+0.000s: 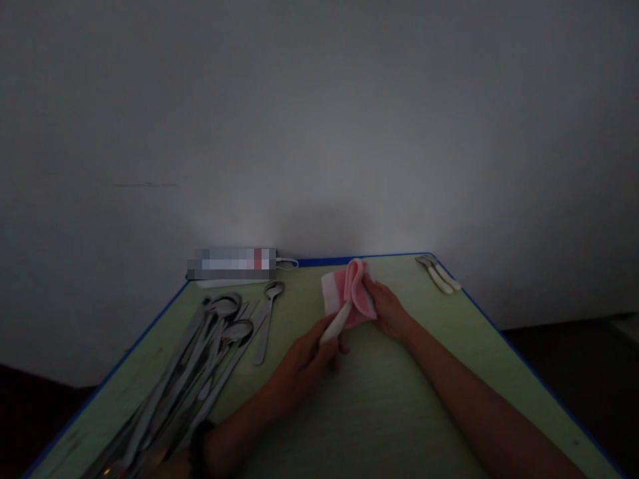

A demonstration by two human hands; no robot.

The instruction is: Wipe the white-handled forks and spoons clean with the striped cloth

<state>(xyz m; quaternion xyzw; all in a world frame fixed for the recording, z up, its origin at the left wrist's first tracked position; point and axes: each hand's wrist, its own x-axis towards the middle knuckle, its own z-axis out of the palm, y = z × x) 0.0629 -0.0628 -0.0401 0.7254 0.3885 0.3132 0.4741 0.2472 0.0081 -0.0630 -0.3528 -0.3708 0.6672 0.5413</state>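
Nearest the camera, at the bottom edge, left forearm (pixel 242 422) with a dark band (pixel 198 447) at the wrist, and right forearm (pixel 474 392) reaching in from the lower right. Gripped in the left hand (pixel 304 359): a white handle (pixel 335 324), slanting up to the right into a fold of pink-and-white cloth (pixel 353 293), over the far half of a pale green table (pixel 389 412) with a blue rim. Wrapped inside the cloth, far end of the handled piece hidden; cannot tell its kind. Pinched in the right hand (pixel 390 311): the cloth's right side, some fingers out of sight behind it.

Heaped loose along the left, long metal cutlery (pixel 194 372), spoon bowls mostly toward the wall (pixel 319 133). Just beside the heap, one lone spoon (pixel 266 326). Near the far right corner, two white-handled pieces (pixel 442 278) side by side, metal ends toward the wall. At the far left, a pixelated long object (pixel 232 264) with a pale looped cord (pixel 288 261) at its right end; cannot tell whether a container, nor anything of its inside.
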